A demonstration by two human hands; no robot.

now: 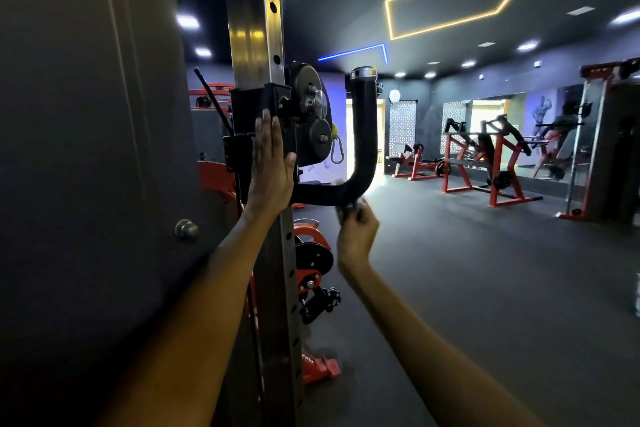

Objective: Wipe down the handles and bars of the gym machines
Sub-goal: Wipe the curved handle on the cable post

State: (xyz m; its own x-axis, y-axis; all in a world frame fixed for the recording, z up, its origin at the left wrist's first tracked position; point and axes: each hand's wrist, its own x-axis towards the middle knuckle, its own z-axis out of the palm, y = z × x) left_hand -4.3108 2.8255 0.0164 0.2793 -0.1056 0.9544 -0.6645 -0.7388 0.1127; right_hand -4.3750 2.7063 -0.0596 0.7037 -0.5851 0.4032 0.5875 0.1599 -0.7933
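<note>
A grey cloth point(351, 206), blurred, is gripped in the curled fingers of the right hand point(356, 236) and pressed against the underside of the bend of a black padded J-shaped handle point(363, 149). The left hand point(272, 163) is laid flat, fingers straight and together, against the black sliding carriage point(263, 107) on the perforated steel upright point(256, 28). The handle is mounted on that carriage, beside black pulley wheels point(311, 118) and a hanging carabiner point(337, 151). Farther off, red-framed plate-loaded machines point(485, 156) are seen on the dark rubber floor point(485, 270), before wall mirrors point(519, 135).
</note>
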